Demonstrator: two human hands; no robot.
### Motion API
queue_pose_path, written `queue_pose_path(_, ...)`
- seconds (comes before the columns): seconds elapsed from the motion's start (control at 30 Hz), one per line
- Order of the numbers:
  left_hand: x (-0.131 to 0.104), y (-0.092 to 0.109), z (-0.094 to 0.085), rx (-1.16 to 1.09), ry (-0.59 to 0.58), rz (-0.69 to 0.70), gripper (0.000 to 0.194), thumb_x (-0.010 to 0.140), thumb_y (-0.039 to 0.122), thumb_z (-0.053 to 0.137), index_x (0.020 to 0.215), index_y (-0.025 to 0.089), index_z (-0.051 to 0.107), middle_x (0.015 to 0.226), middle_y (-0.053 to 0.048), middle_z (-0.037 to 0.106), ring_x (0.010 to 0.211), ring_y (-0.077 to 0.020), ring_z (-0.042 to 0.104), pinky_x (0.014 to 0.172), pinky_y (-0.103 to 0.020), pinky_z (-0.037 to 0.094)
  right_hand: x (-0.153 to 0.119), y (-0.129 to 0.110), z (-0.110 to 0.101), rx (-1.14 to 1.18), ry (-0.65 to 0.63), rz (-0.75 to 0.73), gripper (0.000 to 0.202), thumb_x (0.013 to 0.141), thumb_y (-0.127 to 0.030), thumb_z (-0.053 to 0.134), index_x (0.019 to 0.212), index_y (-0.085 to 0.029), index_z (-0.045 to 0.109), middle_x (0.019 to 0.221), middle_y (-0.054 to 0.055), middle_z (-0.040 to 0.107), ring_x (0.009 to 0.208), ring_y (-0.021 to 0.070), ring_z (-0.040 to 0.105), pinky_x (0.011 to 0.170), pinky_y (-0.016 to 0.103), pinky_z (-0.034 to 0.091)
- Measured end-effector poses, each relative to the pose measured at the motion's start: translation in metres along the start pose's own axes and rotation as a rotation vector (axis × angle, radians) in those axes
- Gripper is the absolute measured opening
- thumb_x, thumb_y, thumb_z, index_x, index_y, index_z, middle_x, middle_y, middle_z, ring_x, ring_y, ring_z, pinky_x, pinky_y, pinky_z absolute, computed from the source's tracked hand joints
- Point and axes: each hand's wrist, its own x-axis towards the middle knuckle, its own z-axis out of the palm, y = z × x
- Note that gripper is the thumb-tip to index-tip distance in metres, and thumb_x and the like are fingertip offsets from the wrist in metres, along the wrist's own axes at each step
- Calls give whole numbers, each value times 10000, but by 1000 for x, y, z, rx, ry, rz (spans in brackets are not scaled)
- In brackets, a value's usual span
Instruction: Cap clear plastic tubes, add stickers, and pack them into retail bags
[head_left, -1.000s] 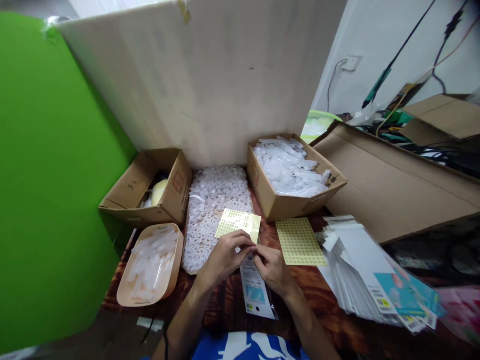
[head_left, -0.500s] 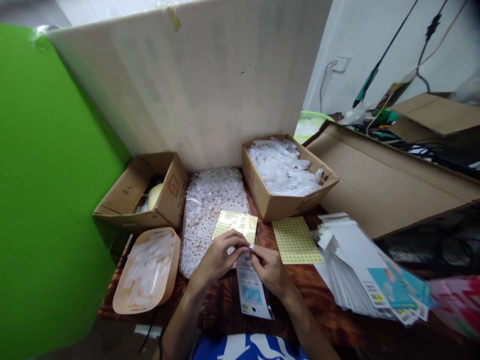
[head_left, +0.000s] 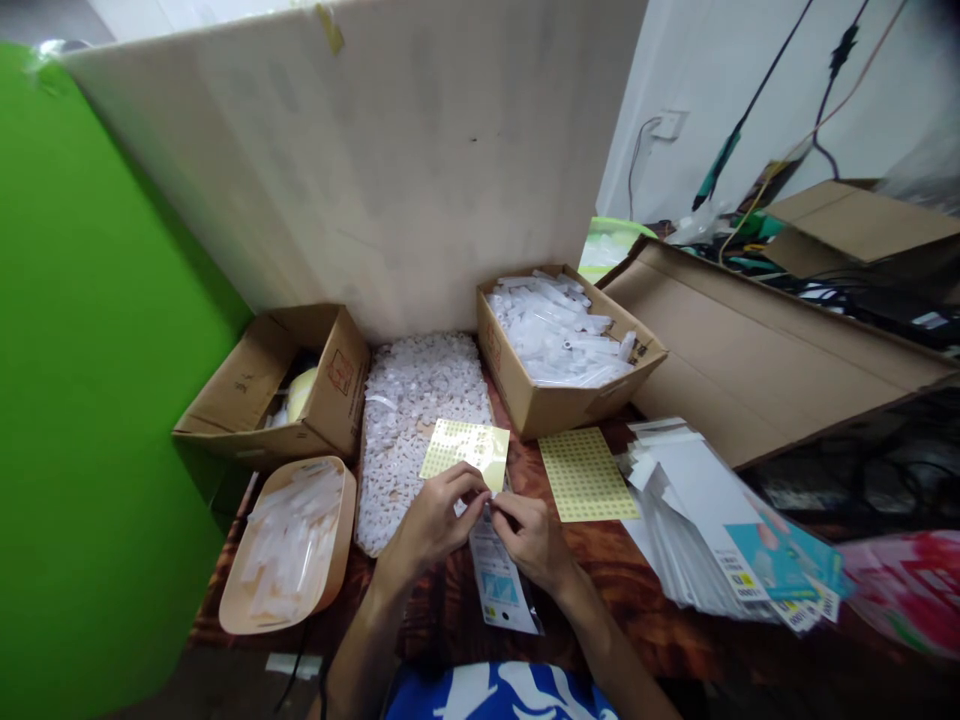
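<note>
My left hand (head_left: 439,515) and my right hand (head_left: 531,538) meet fingertip to fingertip, both pinched on a tiny whitish piece (head_left: 489,498) that is mostly hidden. Below them a printed plastic packet (head_left: 501,590) lies on the table, its upper part partly covered by my hands. Just beyond my left fingers is a yellow sticker sheet (head_left: 469,448), some of its dots gone. It overlaps a tray full of small white parts (head_left: 420,385). A second yellow sheet (head_left: 586,475), covered with dots, lies to the right of my right hand.
A peach bin of clear pouches (head_left: 341,560) stands at the left, a cardboard box (head_left: 300,440) behind it. Another box (head_left: 592,400) holds white tubes. On the right are fanned packets (head_left: 697,540) and a large cardboard flap (head_left: 750,370). A pale partition (head_left: 360,170) rises behind.
The whole view has shifted slightly. My hands keep nearly the same pinched pose, and the small whitish piece between them shows less than before.
</note>
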Motion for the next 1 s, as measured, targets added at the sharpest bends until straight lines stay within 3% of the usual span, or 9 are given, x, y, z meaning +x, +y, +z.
queue_pose_path(0.2, -3, -7, 3, -18, 15, 45, 118, 966, 162, 549, 955, 182, 664, 966, -64, 661, 894, -157, 637, 815, -271, 511, 2, 0, 0, 19, -13, 14, 224, 936, -133, 469, 843, -184, 666, 744, 44, 675, 677, 187, 644, 646, 279, 464)
queue_pose_path(0.4, -4, -7, 4, 78, -29, 18, 163, 972, 163, 491, 978, 183, 652, 990, -82, 651, 876, -173, 631, 785, -287, 498, 2, 1, 3, -7, -54, 57, 265, 949, -136, 467, 737, -193, 616, 693, 33, 644, 643, 178, 619, 629, 276, 450)
queue_pose_path(0.53, -1, -8, 1, -56, 9, -43, 136, 953, 189, 529, 872, 176, 638, 893, -58, 639, 830, -164, 610, 769, -283, 488, 0, 3, 7, 13, -57, 47, 247, 945, -135, 483, 812, -186, 684, 756, 54, 705, 694, 194, 661, 671, 285, 494)
queue_pose_path(0.77, 0, -23, 6, -455, 156, -271, 247, 922, 414, 618, 805, 196, 628, 733, -27, 609, 676, -165, 591, 651, -295, 501, 1, 0, 7, 137, -17, 99, 286, 932, -154, 522, 1081, -203, 762, 1052, 85, 781, 944, 240, 742, 859, 351, 572)
queue_pose_path(0.83, 0, -20, -16, -506, 296, -320, 244, 903, 417, 650, 807, 193, 645, 698, -22, 631, 671, -164, 614, 665, -295, 530, 1, 1, 5, 176, 21, 113, 297, 937, -168, 527, 1120, -204, 758, 1086, 80, 777, 985, 238, 741, 895, 360, 576)
queue_pose_path(0.87, 0, -15, -35, -496, 409, -326, 227, 894, 398, 666, 806, 189, 656, 712, -21, 653, 691, -160, 631, 693, -295, 549, 1, 2, 3, 186, 40, 117, 294, 942, -179, 528, 1124, -203, 759, 1090, 78, 777, 993, 236, 740, 902, 361, 578)
queue_pose_path(0.93, 0, -3, -90, -441, 793, -213, 156, 843, 343, 728, 855, 197, 675, 847, -1, 688, 776, -137, 659, 781, -292, 579, 0, 6, -1, 186, 83, 134, 285, 950, -205, 534, 1118, -205, 764, 1084, 77, 778, 978, 236, 741, 886, 359, 585)
queue_pose_path(1.0, 1, 8, -153, -355, 1190, 63, 157, 780, 328, 766, 821, 216, 664, 857, 37, 683, 804, -121, 658, 846, -305, 593, -2, 11, -4, 178, 121, 172, 276, 951, -241, 550, 1117, -205, 768, 1059, 77, 783, 913, 235, 748, 817, 345, 600)
